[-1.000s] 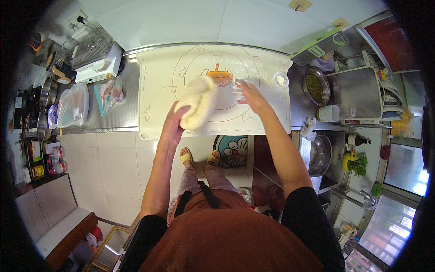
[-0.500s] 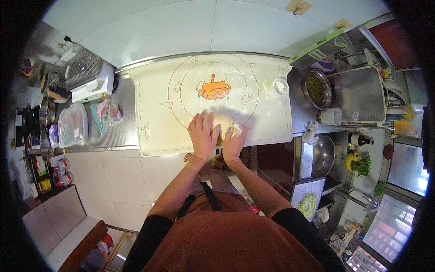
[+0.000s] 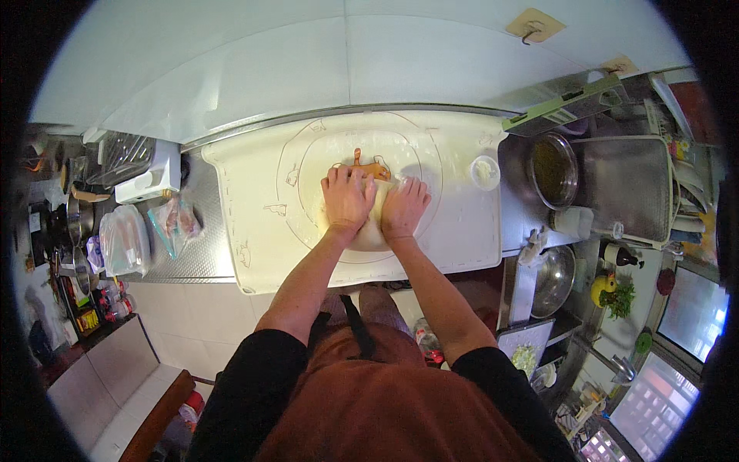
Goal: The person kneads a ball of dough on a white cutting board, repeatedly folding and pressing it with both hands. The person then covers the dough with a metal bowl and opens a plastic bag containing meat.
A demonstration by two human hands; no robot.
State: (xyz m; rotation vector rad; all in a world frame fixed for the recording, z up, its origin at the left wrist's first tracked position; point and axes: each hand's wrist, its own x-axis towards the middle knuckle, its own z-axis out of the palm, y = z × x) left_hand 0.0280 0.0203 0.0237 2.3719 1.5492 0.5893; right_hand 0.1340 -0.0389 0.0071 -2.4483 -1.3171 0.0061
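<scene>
A pale lump of dough (image 3: 370, 237) lies near the middle of a cream kneading mat (image 3: 469, 231) printed with circles, small animal drawings and an orange figure (image 3: 373, 169). My left hand (image 3: 348, 199) grips the dough's left part, its fingers bent over the far side. On the right part, my right hand (image 3: 405, 208) presses down in the same way, fingers slightly spread. Both palms hide much of the dough. A small round dish of white powder (image 3: 485, 172) stands at the mat's right side.
At the left are a white appliance (image 3: 150, 173) and plastic bags (image 3: 175, 223). A metal bowl of dark green contents (image 3: 553, 169) and a metal tray (image 3: 623, 185) stand on the right. Lower right, chopped greens (image 3: 525, 358) lie on a white board.
Both hands have moved forward, away from my body, pressing the dough farther onto the mat. The dough now looks wider and partly covers the orange figure. My view has shifted slightly.
</scene>
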